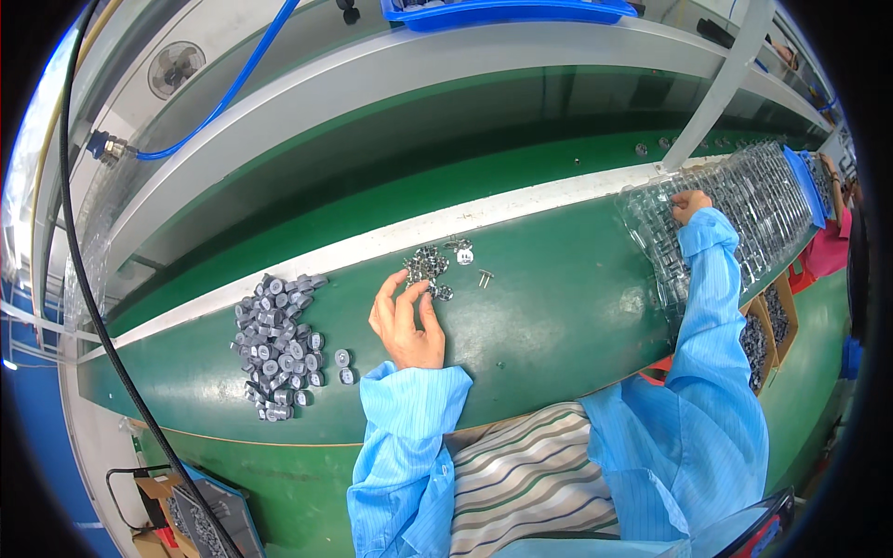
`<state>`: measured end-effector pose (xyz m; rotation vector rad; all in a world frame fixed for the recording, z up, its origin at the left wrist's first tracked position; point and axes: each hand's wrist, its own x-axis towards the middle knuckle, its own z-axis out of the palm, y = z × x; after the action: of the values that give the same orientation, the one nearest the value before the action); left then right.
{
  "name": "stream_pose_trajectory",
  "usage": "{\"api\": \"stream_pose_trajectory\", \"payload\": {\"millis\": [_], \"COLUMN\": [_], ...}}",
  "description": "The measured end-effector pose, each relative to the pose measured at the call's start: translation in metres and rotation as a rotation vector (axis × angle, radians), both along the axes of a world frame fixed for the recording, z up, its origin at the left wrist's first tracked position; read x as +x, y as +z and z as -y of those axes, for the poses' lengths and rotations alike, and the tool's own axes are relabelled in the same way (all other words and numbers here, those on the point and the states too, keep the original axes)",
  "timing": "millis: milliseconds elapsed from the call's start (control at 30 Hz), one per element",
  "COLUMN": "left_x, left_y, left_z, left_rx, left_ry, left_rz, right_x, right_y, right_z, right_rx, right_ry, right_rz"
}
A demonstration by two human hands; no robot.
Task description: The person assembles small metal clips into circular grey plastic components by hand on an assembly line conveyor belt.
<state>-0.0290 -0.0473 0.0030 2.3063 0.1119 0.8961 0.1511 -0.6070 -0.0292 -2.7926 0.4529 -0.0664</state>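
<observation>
My left hand reaches over the green bench with curved, parted fingers, at the near edge of a heap of small shiny metal parts. No part shows clearly between its fingers. A few pins and a small white-faced piece lie just right of the heap. Over on the right, my right hand is at the clear plastic blister trays, its fingertips pressed together. Whatever they pinch is too small to make out. Left of my left hand lies a pile of grey round caps, two of them set apart.
A white ledge runs behind the bench, with a grey metal frame above it. A blue bin sits at the top. A black cable hangs at left. Cardboard boxes of parts stand low right, near another person's pink sleeve.
</observation>
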Motion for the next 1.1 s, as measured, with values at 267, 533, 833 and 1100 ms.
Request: {"api": "stream_pose_trajectory", "payload": {"millis": [267, 533, 833, 1100], "left_x": [-0.001, -0.001, -0.001, -0.002], "left_y": [-0.003, -0.002, -0.006, -0.002], "left_z": [-0.002, -0.002, -0.001, -0.002], "left_rx": [-0.002, 0.007, -0.003, 0.009], "left_ry": [-0.030, -0.043, -0.030, -0.046], "left_rz": [-0.005, -0.023, -0.020, -0.037], "right_x": [-0.011, -0.062, -0.075, -0.115], "right_y": [0.021, 0.056, 0.023, 0.035], "right_z": [-0.012, -0.211, -0.348, -0.340], "right_rx": [-0.041, -0.030, -0.175, -0.147], "right_ry": [0.017, 0.570, 1.147, 1.236], "right_rz": [0.034, 0.374, 0.736, 0.667]}}
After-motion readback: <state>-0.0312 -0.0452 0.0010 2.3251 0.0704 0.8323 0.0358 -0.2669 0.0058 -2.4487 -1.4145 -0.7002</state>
